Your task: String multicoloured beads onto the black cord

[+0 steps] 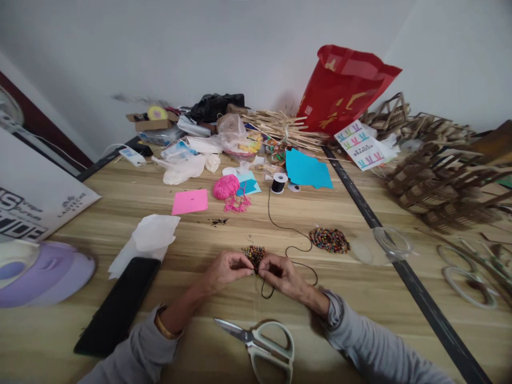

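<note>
My left hand [229,271] and my right hand [285,276] meet fingertip to fingertip just in front of a small pile of multicoloured beads [253,253]. Thumb and forefinger are pinched together on both. A thin black cord [290,228] winds across the table from a black-wound spool [279,183] and curls in a loop under my right fingers, which pinch its end. What my left fingertips hold is too small to make out. To the right lies a coiled heap of strung beads [329,240].
White-handled scissors [270,345] lie open-bladed near the front edge. A black phone [118,306] and white paper [149,240] are at left. Pink yarn [226,186], blue sheets [308,168] and a red bag [346,90] stand farther back. Brown woven baskets [436,184] crowd the right.
</note>
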The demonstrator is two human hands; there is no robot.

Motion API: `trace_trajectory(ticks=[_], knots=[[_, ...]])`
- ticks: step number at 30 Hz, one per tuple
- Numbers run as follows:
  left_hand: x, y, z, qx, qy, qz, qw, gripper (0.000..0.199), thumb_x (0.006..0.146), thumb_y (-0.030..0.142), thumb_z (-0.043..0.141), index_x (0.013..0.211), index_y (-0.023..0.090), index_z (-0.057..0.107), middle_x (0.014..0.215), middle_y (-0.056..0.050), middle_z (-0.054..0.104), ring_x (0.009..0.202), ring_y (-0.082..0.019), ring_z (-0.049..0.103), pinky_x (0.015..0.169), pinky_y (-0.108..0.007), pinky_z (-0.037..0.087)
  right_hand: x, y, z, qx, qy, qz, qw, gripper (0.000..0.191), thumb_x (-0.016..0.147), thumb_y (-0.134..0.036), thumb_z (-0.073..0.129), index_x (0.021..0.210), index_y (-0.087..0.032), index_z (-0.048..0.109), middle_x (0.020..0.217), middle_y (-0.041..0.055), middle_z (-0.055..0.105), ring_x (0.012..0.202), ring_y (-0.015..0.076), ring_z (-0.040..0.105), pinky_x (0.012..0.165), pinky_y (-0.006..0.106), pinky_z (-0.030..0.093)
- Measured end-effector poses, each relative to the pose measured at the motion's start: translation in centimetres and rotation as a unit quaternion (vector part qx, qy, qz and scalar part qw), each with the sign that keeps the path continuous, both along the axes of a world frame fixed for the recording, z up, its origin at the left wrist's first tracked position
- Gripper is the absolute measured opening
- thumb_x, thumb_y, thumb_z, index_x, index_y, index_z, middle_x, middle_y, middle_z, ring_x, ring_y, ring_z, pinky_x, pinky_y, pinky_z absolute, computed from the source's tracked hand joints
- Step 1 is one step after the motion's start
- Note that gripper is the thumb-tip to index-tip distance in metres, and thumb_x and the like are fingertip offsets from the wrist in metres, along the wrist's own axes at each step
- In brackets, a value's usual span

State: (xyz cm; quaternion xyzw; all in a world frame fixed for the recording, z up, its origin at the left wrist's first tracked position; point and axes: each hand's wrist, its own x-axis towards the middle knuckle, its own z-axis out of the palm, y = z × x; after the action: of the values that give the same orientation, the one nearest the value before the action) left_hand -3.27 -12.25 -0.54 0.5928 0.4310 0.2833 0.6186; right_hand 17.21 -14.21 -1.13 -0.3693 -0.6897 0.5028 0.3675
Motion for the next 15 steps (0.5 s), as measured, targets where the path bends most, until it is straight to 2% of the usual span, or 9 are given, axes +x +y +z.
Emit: trace_trajectory(ticks=[7, 15], knots=[[0.09, -0.02, 0.13, -0.035, -0.027, -0.001, 0.999, 0.025, 0.061, 0.029, 0.080, 0.074, 0.011, 0.069, 0.070, -0.004, 0.071, 0.064, -0.012, 0.062, 0.067, -0.024, 0.047, 0.04, -0.03, 0.03, 0.020, -0.023, 0.004, 1.000, 0.022, 0.087, -0.034, 0.058, 0.077, -0.014, 0.059, 0.064, -0.0008, 0.052, 0.057, 0.0097, 0.044, 0.052, 0.021, 0.035], [0.08, 0.00, 0.00, -0.026, -0.014, 0.002, 1.000, 0.019, 0.062, 0.024, 0.078, 0.074, 0.010, 0.070, 0.070, -0.004, 0.070, 0.064, -0.012, 0.061, 0.066, -0.023, 0.046, 0.03, -0.03, 0.02, 0.038, -0.037, 0.008, 0.999, 0.020, 0.087, -0.032, 0.057, 0.077, -0.014, 0.059, 0.064, -0.0006, 0.052, 0.056, 0.0096, 0.044, 0.053, 0.020, 0.035]])
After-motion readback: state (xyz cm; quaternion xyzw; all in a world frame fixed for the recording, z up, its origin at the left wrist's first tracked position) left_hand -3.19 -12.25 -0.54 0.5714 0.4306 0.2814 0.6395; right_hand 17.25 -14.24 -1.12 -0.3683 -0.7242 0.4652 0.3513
